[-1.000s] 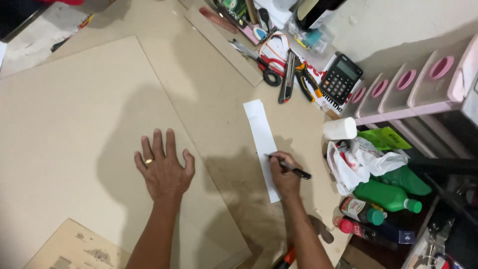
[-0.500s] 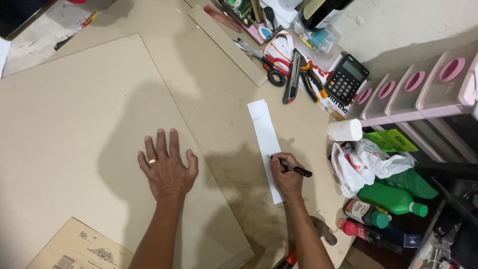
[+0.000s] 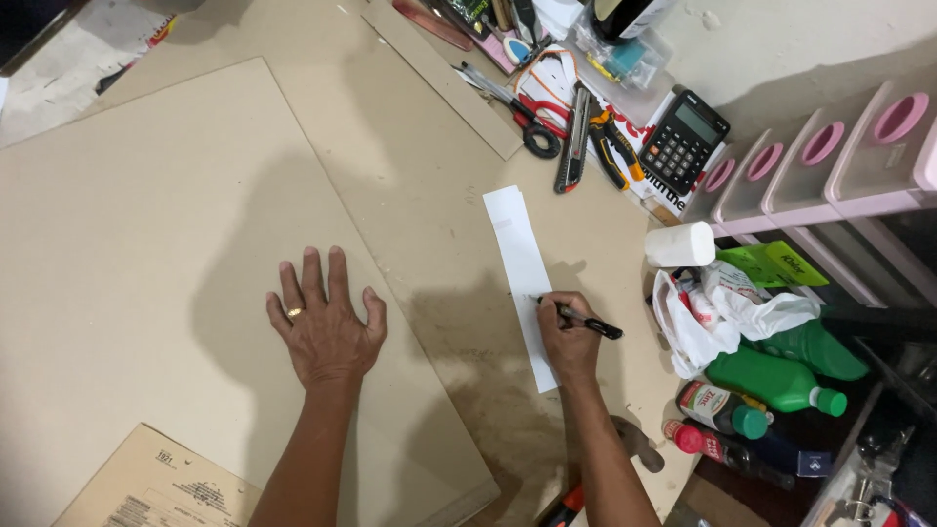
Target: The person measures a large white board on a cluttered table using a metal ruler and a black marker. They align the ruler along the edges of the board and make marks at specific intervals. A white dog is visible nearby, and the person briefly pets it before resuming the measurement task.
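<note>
My left hand (image 3: 327,327) lies flat, fingers spread, on a large brown cardboard sheet (image 3: 146,273); a gold ring shows on one finger. My right hand (image 3: 568,342) holds a black pen (image 3: 584,320), its tip touching a narrow white paper strip (image 3: 524,278) that lies lengthwise on the brown work surface. The hand covers part of the strip's lower half.
Scissors (image 3: 522,112), a utility knife (image 3: 571,141), pliers (image 3: 615,151) and a black calculator (image 3: 683,141) lie at the back right. Pink-fronted drawers (image 3: 830,156), a white roll (image 3: 680,244), a plastic bag (image 3: 722,312) and green bottles (image 3: 776,381) crowd the right edge. A printed cardboard piece (image 3: 161,483) sits at bottom left.
Both hands stay where they were; the pen remains on the strip. The view has shifted slightly.
</note>
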